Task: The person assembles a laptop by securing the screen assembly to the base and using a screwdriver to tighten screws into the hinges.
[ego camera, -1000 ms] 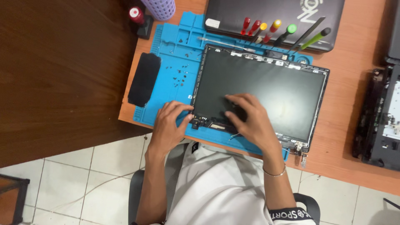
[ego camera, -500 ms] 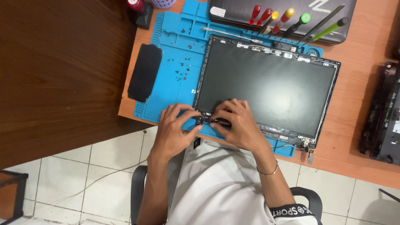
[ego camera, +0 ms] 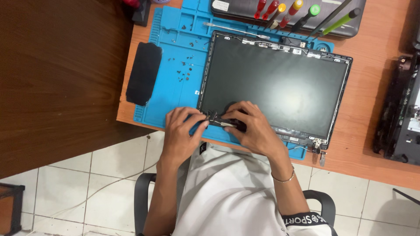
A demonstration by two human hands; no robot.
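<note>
A dark laptop screen panel (ego camera: 280, 83) lies flat on a blue repair mat (ego camera: 175, 94). Both of my hands meet at its near left corner. My left hand (ego camera: 183, 133) pinches the small metal hinge bracket (ego camera: 217, 120) from the left. My right hand (ego camera: 253, 129) grips the same bracket from the right, its fingers resting on the panel's near edge. A thin bracelet is on my right wrist. My fingers hide most of the bracket.
Several loose screws (ego camera: 186, 70) lie on the mat beside a black pad (ego camera: 143, 73). Screwdrivers (ego camera: 297, 11) with coloured handles rest on a laptop base (ego camera: 350, 26) at the back. Another opened laptop part (ego camera: 404, 113) sits at the right. A second hinge (ego camera: 318, 146) sticks out at the panel's near right corner.
My right hand slid off the panel's surface to its near left corner, and my left hand closed in to meet it at the hinge bracket.
</note>
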